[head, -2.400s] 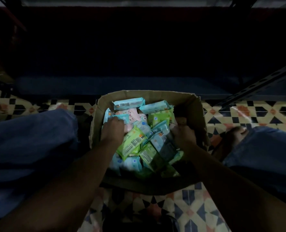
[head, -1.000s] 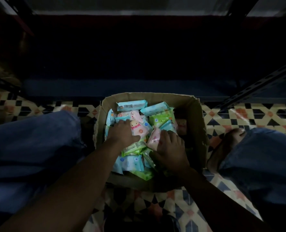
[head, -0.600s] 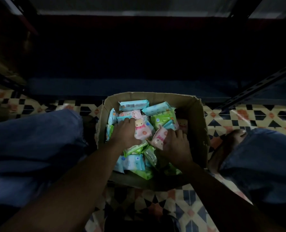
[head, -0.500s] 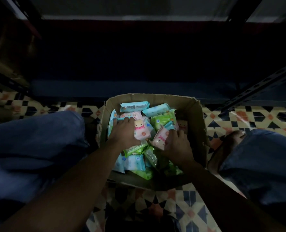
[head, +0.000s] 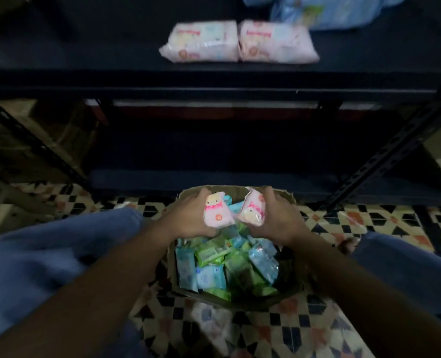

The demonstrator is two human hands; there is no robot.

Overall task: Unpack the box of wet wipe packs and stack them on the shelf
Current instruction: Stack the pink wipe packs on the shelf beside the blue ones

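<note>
A cardboard box (head: 289,200) sits on the tiled floor between my knees, filled with several blue and green wet wipe packs (head: 211,277). My left hand (head: 188,218) grips a small pink wipe pack (head: 216,209) above the box. My right hand (head: 276,215) grips a second pink wipe pack (head: 253,209) right beside it. On the dark shelf (head: 214,81) above, two larger pink packs (head: 201,41) (head: 276,41) lie side by side.
Blue packs (head: 325,10) lie at the shelf's back right. A lower shelf board (head: 214,177) runs behind the box. Slotted metal uprights (head: 395,153) stand at right and left. My blue-clad knees (head: 46,259) flank the box on the patterned tiles (head: 278,329).
Both hands have lifted out of the box, each with a pink pack. The view has tilted up, so the shelf with two pink packs now shows.
</note>
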